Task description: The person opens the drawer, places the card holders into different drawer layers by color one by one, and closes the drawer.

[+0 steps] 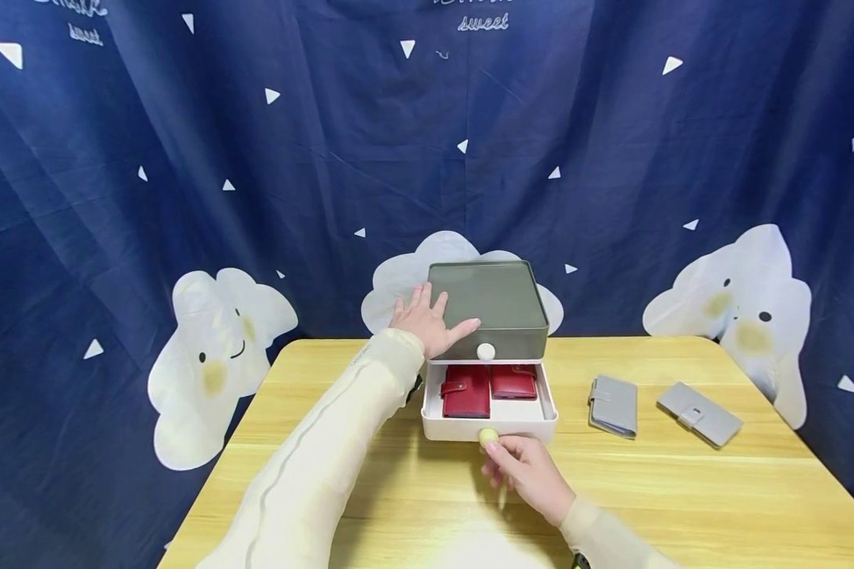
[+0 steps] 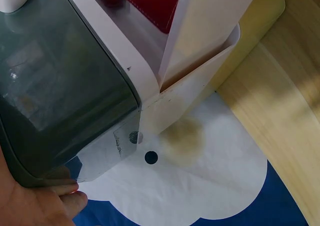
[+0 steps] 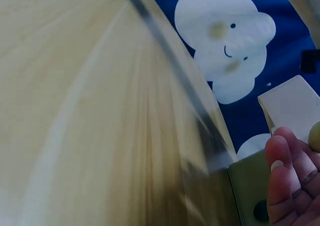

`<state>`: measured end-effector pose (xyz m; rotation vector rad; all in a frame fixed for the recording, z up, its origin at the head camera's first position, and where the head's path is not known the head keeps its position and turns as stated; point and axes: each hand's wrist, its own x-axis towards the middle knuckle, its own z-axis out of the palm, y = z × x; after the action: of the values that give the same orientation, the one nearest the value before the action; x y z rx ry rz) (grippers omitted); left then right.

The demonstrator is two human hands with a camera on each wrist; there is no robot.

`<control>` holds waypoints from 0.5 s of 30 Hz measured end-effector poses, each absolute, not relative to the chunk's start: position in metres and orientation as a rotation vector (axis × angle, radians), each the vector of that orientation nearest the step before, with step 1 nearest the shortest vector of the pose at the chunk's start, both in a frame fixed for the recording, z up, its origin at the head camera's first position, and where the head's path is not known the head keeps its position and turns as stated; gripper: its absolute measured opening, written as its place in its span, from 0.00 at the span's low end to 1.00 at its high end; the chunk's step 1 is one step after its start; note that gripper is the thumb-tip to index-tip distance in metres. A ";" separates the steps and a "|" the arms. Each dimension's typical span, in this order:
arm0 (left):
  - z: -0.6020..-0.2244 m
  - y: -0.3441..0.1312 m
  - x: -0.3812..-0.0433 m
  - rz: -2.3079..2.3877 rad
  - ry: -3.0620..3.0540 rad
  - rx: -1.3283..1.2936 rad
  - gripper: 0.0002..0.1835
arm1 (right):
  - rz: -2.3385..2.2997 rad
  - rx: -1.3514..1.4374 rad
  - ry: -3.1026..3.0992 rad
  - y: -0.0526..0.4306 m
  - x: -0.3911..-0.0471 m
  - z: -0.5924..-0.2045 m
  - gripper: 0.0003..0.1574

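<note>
Set the clock on the open lower drawer [image 1: 448,429], with 12 away from the person: at 3 o'clock on the wooden table [image 1: 776,482] lie the nearer grey wallet [image 1: 615,405] and, beyond it, the farther grey wallet [image 1: 700,415], well clear of the drawer. A navy curtain [image 1: 327,158] with white clouds and triangles hangs behind at 12, and the left cream sleeve [image 1: 327,458] crosses from 7 o'clock, covering part of the table. The two-tier drawer box [image 1: 491,292] stands near the table's far edge, its front facing 6; its lower drawer is pulled out that way. The left red wallet [image 1: 467,393] inside runs 12 to 6, its strap towards 9, while the right red wallet [image 1: 514,382] sits at its 2 o'clock, strap on the far side (the upper tier overhangs close by, so I cannot tell its full length). The nearer grey one also runs roughly 12 to 6, the farther 10 to 4. The box's upper tier is dark grey-green with a round white knob [image 1: 485,352]; the drawer is white, its knob [image 1: 488,437] yellowish. The left hand [image 1: 427,322] rests on the box's top at the near left, fingers spread; the right hand [image 1: 530,472], at 5 o'clock, pinches the yellowish knob.
</note>
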<state>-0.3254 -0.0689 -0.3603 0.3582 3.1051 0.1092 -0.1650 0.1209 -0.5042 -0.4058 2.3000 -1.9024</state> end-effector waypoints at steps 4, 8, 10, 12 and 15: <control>-0.361 -0.069 -0.325 0.120 3.105 0.362 0.61 | -1.913 -0.356 2.280 0.121 -0.171 -0.502 0.25; -0.362 -0.069 -0.326 0.124 3.107 0.362 0.61 | -1.927 -0.341 2.267 0.121 -0.179 -0.503 0.24; -0.363 -0.069 -0.326 0.127 3.110 0.358 0.61 | -1.932 -0.325 2.271 0.120 -0.183 -0.503 0.25; -0.362 -0.069 -0.326 0.132 3.109 0.354 0.61 | -1.932 -0.293 2.276 0.120 -0.187 -0.501 0.26; -0.361 -0.069 -0.325 0.125 3.108 0.355 0.61 | -1.936 -0.237 2.275 0.119 -0.194 -0.501 0.29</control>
<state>-0.3247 -0.0688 -0.3615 0.3553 3.1081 0.1254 -0.1942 0.1188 -0.5009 -0.2374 2.2750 -1.9356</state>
